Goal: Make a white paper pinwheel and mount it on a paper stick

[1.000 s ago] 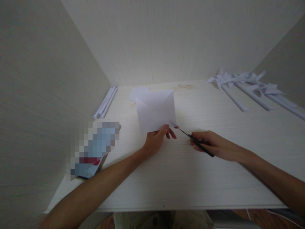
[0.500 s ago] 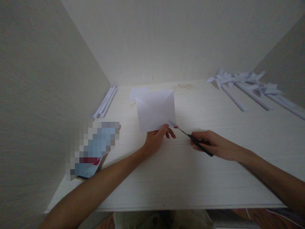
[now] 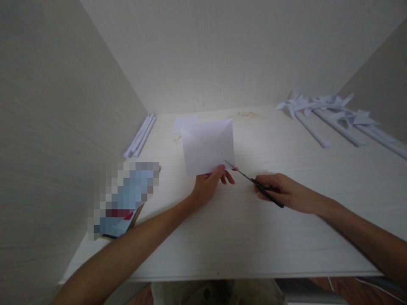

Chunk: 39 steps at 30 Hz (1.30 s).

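A square white sheet of creased paper (image 3: 208, 146) stands tilted off the pale wooden table (image 3: 254, 237), its near edge pinched between thumb and fingers of the left hand (image 3: 208, 186). The right hand (image 3: 282, 192) grips black-handled scissors (image 3: 254, 182), blade tips touching the paper's corner just beside the left fingertips. Folded white paper pinwheels (image 3: 327, 110) lie well beyond the right hand.

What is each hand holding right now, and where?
Left hand pinches the white paper sheet at its near edge; right hand grips the scissors by the handles.
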Motion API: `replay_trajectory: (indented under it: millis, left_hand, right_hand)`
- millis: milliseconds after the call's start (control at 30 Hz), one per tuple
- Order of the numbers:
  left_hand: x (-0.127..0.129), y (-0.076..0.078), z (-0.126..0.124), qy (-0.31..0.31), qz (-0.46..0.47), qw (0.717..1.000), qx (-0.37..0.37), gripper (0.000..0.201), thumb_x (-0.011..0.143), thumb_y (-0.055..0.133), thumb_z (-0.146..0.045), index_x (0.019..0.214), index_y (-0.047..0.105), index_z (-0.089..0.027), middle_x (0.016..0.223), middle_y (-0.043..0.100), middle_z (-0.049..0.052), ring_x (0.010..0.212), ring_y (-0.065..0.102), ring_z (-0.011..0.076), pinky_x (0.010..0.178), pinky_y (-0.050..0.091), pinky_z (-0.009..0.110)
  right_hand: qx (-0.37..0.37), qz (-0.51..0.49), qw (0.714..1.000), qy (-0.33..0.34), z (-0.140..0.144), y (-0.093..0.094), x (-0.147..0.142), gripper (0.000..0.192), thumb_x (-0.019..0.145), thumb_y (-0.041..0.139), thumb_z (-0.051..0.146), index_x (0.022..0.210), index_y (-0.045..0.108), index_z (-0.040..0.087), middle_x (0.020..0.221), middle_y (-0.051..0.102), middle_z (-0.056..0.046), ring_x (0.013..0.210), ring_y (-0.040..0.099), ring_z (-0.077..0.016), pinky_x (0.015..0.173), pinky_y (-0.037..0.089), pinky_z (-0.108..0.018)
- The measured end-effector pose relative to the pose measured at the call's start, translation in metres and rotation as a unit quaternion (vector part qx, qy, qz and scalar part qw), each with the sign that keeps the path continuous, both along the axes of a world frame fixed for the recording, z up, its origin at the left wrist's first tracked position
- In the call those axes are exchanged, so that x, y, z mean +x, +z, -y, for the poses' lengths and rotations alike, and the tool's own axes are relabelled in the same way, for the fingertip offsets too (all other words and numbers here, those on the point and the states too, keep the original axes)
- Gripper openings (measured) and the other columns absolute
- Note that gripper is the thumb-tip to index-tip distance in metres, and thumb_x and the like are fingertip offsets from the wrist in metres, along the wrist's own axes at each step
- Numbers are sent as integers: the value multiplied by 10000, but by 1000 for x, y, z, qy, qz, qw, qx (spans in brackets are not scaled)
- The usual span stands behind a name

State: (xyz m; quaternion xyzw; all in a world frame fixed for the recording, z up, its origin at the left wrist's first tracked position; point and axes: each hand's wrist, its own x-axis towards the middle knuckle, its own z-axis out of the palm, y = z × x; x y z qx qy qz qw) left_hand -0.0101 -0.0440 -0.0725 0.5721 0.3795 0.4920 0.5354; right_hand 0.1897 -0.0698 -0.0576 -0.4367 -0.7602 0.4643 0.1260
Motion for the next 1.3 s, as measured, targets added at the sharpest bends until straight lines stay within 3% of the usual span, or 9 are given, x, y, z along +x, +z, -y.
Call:
replay_trajectory:
  millis: [133,567,1300]
  left_hand:
    - [0,1,0,-2,-9,1000,-4,251,735,433,-296,661,615,-138,514,599,19,432,484,90,458,399,225]
    - [0,-3,-2,0,-2,1000,1,245,730,444,-308,658,602,-136,744,675,77,451,532,91,438,405,229]
    - [1,-1,-1,0,10,1000,-1,219,725,440,-261,608,584,-144,699,667,56,442,522,82,438,396,219]
  right_hand:
    - [-4,-2,1000,-3,0,0,0,257,789,468,396,652,414,186,592,385,36,526,376,-93,469,289,-221]
    - [-9,-5,1000,-3,0,0,-1,275,792,458,402,632,408,185,569,376,41,506,356,-85,445,276,-212]
    - [-3,-14,1000,-1,0,0,-2,273,808,457,374,622,395,185,584,368,40,521,343,-87,465,270,-218]
